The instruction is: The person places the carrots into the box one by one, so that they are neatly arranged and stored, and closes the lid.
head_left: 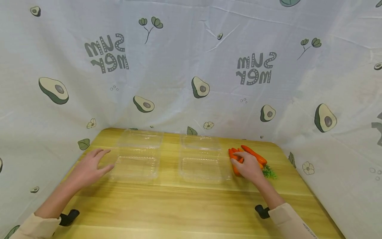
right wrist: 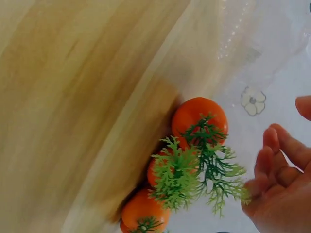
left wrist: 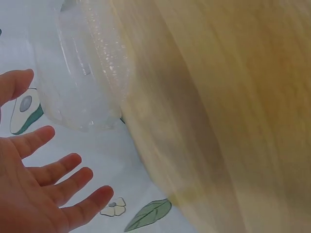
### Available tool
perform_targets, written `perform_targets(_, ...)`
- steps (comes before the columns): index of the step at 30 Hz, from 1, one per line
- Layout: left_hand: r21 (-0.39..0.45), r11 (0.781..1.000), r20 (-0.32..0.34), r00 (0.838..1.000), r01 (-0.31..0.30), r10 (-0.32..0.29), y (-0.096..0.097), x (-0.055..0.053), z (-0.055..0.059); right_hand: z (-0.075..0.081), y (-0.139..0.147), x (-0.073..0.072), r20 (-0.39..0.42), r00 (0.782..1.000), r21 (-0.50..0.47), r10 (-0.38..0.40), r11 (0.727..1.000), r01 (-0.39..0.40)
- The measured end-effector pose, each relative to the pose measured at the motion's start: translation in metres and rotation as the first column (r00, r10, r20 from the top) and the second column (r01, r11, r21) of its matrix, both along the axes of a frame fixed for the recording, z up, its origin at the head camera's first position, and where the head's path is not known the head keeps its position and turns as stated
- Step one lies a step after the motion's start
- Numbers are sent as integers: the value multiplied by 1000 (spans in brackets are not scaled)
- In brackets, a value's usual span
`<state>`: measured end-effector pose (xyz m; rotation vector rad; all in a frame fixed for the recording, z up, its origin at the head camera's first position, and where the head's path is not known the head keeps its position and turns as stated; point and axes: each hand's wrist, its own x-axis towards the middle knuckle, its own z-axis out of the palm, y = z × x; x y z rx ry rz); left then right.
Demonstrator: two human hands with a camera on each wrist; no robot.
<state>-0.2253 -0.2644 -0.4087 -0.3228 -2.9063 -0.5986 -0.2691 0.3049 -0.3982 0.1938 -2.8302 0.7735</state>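
R hand (head_left: 247, 167) is over the carrots (head_left: 255, 155), approx. 4 o'clock in head view; thumb apart from part-curled fingers, nothing gripped, contact unclear. L hand (head_left: 89, 168), 9 o'clock of L plastic box (head_left: 135, 170), is wide & empty. For a pick-up, prob. best to pinch one carrot mid-body, clear of leaves (head_left: 270, 172); mind R plastic box (head_left: 200, 170) at carrots' 9 o'clock.

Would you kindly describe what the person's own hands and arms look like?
The left hand and right hand are bare, with no gloves or rings showing. The left sleeve and right sleeve are beige; the right one has a dark marking, too small to read. A short black piece juts out beside each sleeve.
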Motion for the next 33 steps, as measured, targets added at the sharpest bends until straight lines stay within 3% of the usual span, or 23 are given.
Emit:
perform_targets(6,47,999,58,998,-1,-2,-8,1,-8,-3,5,2,17,999,-30,-49,998,49)
perform_targets(13,121,992,139,989,29,-46,-10,-2,-13,-9,13,1,42,994,42,-101,994,99)
perform_targets(19,168,984,161,983,59,-87,-9,-2,-13,-14,20,-3,87,989,53,-118,992,114)
perform_targets(33,184,980,166,981,70,-101,-10,-2,-14,-20,25,-6,134,981,67,-143,989,135)
